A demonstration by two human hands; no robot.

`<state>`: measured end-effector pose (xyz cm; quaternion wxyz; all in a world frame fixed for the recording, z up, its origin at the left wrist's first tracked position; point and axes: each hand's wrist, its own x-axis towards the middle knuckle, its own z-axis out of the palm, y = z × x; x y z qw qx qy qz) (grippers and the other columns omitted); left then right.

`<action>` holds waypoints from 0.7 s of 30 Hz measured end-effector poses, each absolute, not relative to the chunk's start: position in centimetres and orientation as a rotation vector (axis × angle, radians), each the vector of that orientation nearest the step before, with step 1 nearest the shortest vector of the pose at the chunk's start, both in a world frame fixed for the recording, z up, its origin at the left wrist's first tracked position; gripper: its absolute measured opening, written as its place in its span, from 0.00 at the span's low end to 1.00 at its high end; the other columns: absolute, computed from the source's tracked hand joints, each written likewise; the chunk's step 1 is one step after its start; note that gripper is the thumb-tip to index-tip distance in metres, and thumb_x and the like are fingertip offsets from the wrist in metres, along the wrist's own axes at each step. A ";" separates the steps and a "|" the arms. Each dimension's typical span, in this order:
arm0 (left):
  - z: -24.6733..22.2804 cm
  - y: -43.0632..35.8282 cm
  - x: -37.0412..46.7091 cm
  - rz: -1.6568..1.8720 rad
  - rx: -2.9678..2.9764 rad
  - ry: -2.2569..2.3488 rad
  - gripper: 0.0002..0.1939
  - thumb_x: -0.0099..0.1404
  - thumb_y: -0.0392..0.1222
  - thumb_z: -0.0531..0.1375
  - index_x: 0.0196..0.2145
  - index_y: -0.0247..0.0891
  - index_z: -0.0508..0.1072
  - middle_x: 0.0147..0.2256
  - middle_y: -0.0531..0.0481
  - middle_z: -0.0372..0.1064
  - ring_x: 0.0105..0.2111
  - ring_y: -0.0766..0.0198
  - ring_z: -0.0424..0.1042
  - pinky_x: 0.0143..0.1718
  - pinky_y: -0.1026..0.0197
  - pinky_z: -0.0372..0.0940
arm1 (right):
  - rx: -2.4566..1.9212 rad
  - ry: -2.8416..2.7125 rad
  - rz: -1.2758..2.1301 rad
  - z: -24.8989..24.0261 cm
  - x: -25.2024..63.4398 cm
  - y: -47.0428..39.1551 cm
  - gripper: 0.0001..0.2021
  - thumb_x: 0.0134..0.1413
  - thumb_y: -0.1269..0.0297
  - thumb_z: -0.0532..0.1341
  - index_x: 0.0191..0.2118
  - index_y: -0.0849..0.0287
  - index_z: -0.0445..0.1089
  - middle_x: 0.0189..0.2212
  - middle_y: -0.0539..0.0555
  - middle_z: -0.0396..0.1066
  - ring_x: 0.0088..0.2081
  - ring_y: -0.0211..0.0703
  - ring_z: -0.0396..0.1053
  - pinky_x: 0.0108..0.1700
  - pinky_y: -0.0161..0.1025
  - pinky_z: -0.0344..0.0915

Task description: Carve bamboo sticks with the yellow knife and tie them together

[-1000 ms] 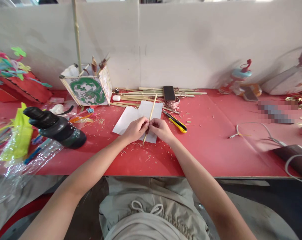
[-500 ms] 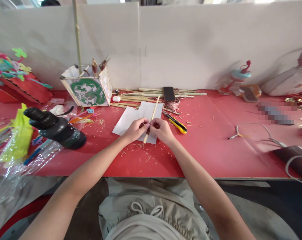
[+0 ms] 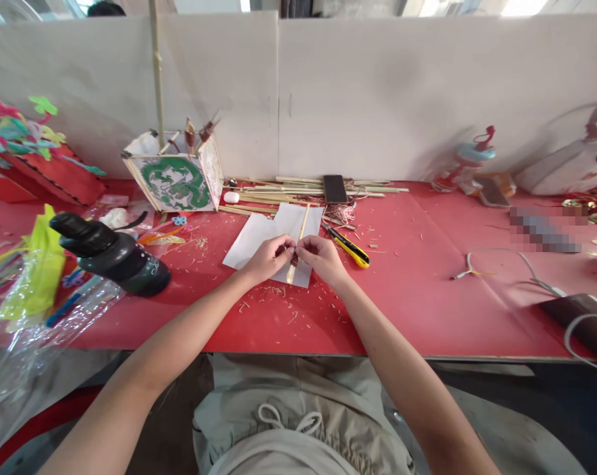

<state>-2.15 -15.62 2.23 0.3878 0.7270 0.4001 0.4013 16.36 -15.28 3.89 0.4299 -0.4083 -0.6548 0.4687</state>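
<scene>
My left hand [image 3: 270, 257] and my right hand [image 3: 322, 256] meet at the fingertips over a thin pale bamboo stick [image 3: 305, 221]. Both are closed in a pinch on the stick, its middle hidden by my fingers. Dark reddish-brown thread [image 3: 294, 261] is wrapped around its lower part, just below my fingertips; whether I also pinch a thread end is too small to tell. Beneath the stick lies white paper [image 3: 249, 241] on the red table. A yellow and black utility knife [image 3: 350, 247] rests to the right of my right hand.
Behind the paper are bamboo strips [image 3: 263, 196], a phone [image 3: 334, 189] and pinkish string [image 3: 342, 212]. A dragon-decorated box [image 3: 177, 181] and a black bottle [image 3: 115, 257] stand to the left. Shavings litter the table's front [image 3: 278, 330]. A cable [image 3: 506, 251] lies to the right.
The stick has tipped to a slightly steeper angle, its far end now lower and further left in view. My hands stay pinched together in nearly the same place.
</scene>
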 end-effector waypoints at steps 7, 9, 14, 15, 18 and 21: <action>2.3 -15.7 -2.0 1.027 1.868 1.029 0.10 0.72 0.48 0.55 0.38 0.38 0.68 0.32 0.52 0.70 0.31 0.65 0.72 0.34 0.63 0.65 | -0.975 -1.632 1.247 3.7 16.4 -15.1 0.11 0.52 0.55 0.64 0.30 0.59 0.69 0.23 0.47 0.65 0.25 0.36 0.60 0.29 0.36 0.57; 2.3 -15.8 -1.9 1.033 1.861 1.026 0.10 0.72 0.48 0.54 0.38 0.38 0.67 0.30 0.53 0.69 0.30 0.65 0.72 0.33 0.64 0.64 | -0.962 -1.633 1.256 3.6 16.4 -15.0 0.13 0.53 0.54 0.64 0.31 0.59 0.69 0.23 0.47 0.65 0.25 0.36 0.60 0.29 0.36 0.57; 2.2 -15.9 -1.8 1.059 1.851 1.056 0.10 0.72 0.47 0.53 0.37 0.39 0.65 0.29 0.54 0.69 0.28 0.66 0.69 0.31 0.64 0.61 | -0.976 -1.616 1.245 3.4 16.6 -14.9 0.13 0.54 0.53 0.63 0.34 0.59 0.72 0.24 0.48 0.68 0.25 0.36 0.61 0.30 0.36 0.59; 2.1 -15.9 -1.8 1.063 1.845 1.057 0.09 0.72 0.47 0.53 0.37 0.39 0.65 0.29 0.54 0.69 0.28 0.66 0.69 0.30 0.64 0.61 | -0.981 -1.626 1.234 3.4 16.6 -14.9 0.12 0.53 0.54 0.63 0.34 0.59 0.72 0.25 0.49 0.69 0.26 0.37 0.62 0.30 0.36 0.59; 2.1 -15.9 -1.8 1.060 1.841 1.047 0.09 0.72 0.46 0.53 0.37 0.39 0.65 0.29 0.54 0.69 0.28 0.66 0.69 0.31 0.64 0.61 | -1.009 -1.678 1.160 3.3 16.6 -14.9 0.10 0.51 0.57 0.63 0.34 0.59 0.73 0.27 0.50 0.71 0.28 0.39 0.64 0.32 0.36 0.61; 2.1 -15.8 -1.8 1.051 1.848 1.043 0.08 0.71 0.45 0.53 0.37 0.39 0.65 0.28 0.54 0.69 0.28 0.66 0.69 0.31 0.64 0.61 | -1.033 -1.725 1.074 3.4 16.5 -15.0 0.09 0.52 0.60 0.62 0.34 0.59 0.74 0.28 0.51 0.73 0.30 0.40 0.65 0.33 0.37 0.61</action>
